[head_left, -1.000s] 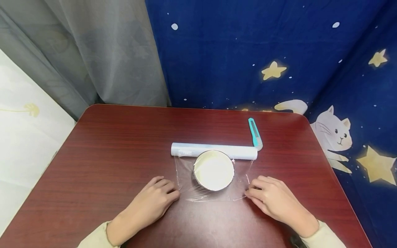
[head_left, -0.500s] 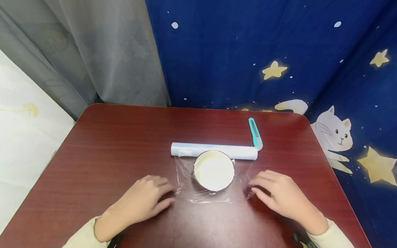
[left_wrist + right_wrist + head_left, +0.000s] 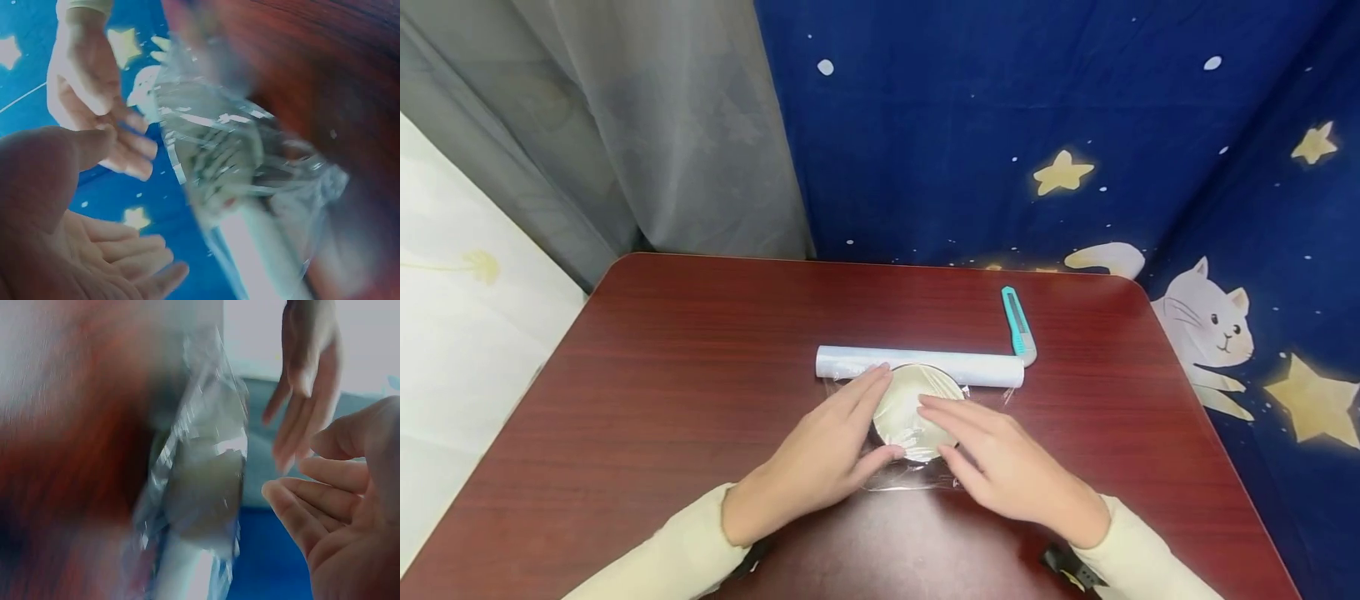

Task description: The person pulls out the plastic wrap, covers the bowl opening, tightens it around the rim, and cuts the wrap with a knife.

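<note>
A round bowl (image 3: 917,387) with a dark rim stands on the table, its pale top overlaid by clear cling film (image 3: 895,479). The film runs to the white cling film roll (image 3: 955,367) right behind the bowl. My left hand (image 3: 820,450) hovers over the bowl's left side, fingers straight. From the right, my right hand (image 3: 1011,458) reaches over the bowl with extended, spread fingers. Both wrist views show a gap between the hands and the film: left hand (image 3: 37,181) and right hand (image 3: 350,531) hold nothing. Creased film wraps loosely down the bowl's sides there.
A teal utility knife (image 3: 1017,321) lies behind the roll's right end. The dark red wooden table (image 3: 700,333) has rounded far corners. Behind it hang a grey curtain (image 3: 700,125) and a blue curtain (image 3: 940,125) with stars and a cat.
Both hands first sat at the film's front corners, then let go and spread outward. Now they have swung inward and up over the bowl. Bowl, roll and knife stay in place.
</note>
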Demonstrator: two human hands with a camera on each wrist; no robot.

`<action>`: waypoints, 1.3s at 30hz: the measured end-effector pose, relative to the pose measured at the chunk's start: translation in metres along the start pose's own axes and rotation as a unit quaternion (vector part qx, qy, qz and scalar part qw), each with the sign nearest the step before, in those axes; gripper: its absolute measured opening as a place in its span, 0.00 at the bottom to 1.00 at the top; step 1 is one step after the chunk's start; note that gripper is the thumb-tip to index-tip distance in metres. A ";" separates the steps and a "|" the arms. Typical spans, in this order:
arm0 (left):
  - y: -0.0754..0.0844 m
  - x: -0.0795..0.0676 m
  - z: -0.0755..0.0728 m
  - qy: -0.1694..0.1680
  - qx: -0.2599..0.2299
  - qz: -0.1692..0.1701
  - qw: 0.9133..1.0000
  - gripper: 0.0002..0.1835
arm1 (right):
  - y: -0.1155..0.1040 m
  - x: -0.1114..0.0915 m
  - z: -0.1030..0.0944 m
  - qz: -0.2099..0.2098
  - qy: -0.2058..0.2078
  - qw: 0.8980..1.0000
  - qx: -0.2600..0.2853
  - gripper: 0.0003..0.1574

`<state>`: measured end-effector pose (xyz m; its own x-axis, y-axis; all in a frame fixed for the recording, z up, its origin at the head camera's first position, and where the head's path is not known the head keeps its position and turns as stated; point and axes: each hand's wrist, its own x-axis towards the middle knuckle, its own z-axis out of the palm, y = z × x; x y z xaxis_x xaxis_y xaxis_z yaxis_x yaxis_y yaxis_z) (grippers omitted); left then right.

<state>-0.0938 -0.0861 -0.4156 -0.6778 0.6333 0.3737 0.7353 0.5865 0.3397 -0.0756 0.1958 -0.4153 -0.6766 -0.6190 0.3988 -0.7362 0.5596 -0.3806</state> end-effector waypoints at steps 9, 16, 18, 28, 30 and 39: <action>-0.005 0.007 0.024 -0.049 0.009 -0.038 0.998 0.60 | 0.007 0.001 0.012 0.016 -0.054 0.998 0.002 0.34; -0.008 0.008 0.028 -0.054 0.013 -0.044 0.997 0.61 | 0.021 -0.004 0.011 0.037 -0.038 0.999 -0.008 0.32; -0.009 0.008 0.028 -0.052 0.013 -0.042 0.998 0.61 | 0.024 -0.005 0.011 0.047 -0.029 0.998 -0.009 0.33; -0.019 0.009 0.029 -0.025 -0.007 -0.029 0.999 0.62 | 0.031 -0.013 0.011 0.088 -0.021 0.996 0.012 0.40; -0.021 0.009 0.029 -0.022 -0.011 -0.028 0.999 0.62 | 0.031 -0.015 0.011 0.102 -0.023 0.994 0.018 0.44; -0.029 0.009 0.029 -0.022 -0.030 -0.045 0.998 0.63 | 0.034 -0.020 0.012 0.138 -0.029 0.989 0.048 0.55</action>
<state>-0.1214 -0.0831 -0.4476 -0.7401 0.6012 0.3012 0.6689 0.6124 0.4213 -0.0868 0.2198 -0.4463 -0.8479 -0.4817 0.2216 -0.5170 0.6586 -0.5468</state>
